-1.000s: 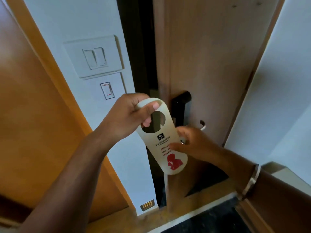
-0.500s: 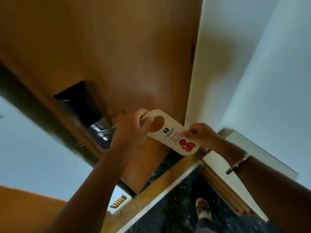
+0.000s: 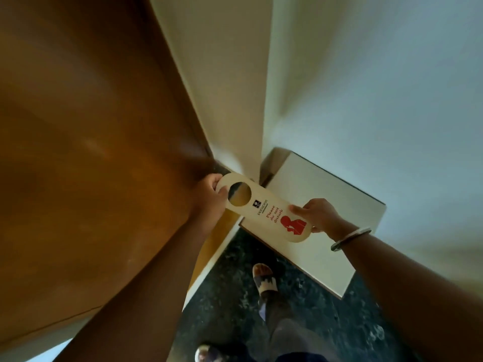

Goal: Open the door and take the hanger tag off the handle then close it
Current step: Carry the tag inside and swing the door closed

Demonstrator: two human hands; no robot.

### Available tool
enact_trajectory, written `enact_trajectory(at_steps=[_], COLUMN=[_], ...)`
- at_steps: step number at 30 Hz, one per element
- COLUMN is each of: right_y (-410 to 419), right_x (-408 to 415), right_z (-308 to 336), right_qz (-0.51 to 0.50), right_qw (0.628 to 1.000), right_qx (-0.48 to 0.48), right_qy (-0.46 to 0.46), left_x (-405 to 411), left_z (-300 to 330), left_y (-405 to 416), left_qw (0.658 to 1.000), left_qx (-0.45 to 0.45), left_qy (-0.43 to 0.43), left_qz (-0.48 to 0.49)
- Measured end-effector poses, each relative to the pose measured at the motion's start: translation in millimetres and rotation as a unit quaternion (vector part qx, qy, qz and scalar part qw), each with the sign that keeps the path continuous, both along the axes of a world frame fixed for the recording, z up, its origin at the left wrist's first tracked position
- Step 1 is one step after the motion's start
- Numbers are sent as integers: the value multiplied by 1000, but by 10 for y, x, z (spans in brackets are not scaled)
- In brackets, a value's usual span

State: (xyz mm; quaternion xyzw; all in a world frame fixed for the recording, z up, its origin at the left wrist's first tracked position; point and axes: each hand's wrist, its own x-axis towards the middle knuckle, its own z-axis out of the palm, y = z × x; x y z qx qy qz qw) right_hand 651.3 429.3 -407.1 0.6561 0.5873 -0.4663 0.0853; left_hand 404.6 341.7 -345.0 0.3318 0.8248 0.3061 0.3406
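The cream hanger tag (image 3: 264,209), with a round hole and red "Please do not disturb" print, is held flat in the air between both hands. My left hand (image 3: 209,197) pinches its hole end. My right hand (image 3: 317,214), with a metal bangle on the wrist, pinches the red-figure end. The wooden door (image 3: 91,139) fills the left of the view, close to my left arm. The door handle is hidden from view.
A white wall (image 3: 379,87) rises on the right, with a white low ledge or cabinet top (image 3: 326,205) below the tag. Dark speckled floor (image 3: 230,296) lies beneath, where my sandalled feet (image 3: 264,278) stand.
The view has swung right and down, away from the handle and lock. The tag has moved rightward with both hands still on it, now over the white ledge.
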Motion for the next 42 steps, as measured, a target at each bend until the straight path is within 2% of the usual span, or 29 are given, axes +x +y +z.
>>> enact_trajectory(at_steps=[7, 15, 22, 26, 29, 33, 37, 40, 42], right_y=[-22, -53, -207, -263, -304, -234, -70, 31, 39], right_x=[633, 1121, 1337, 1379, 1347, 1113, 553, -40, -548], right_z=[-1098, -2157, -2614, -2666, -2521, -2134, -1541, -989, -544], right_qz=[-80, -131, -178, -173, -113, 106, 337, 453, 505], right_qw=[997, 990, 979, 978, 985, 982, 911, 845, 798], right_qx=[5, -3, -7, 23, 56, 111, 206, 265, 318], right_qy=[-18, -57, -102, -117, -119, -112, -117, -106, -79], left_x=[439, 912, 1053, 1055, 1012, 816, 419, -1, -366], left_z=[-1245, -2626, -3188, -3311, -3202, -2735, -1928, -1246, -745], left_y=[610, 648, 523, 506, 484, 467, 385, 193, -114], left_qw=[990, 984, 980, 977, 974, 955, 922, 909, 905], left_qx=[-83, -131, -158, -172, -183, -181, -185, -192, -190], left_qy=[-50, -71, -77, -73, -22, 74, 185, 267, 328], left_qz=[-102, -94, -90, -106, -134, -222, -284, -254, -192])
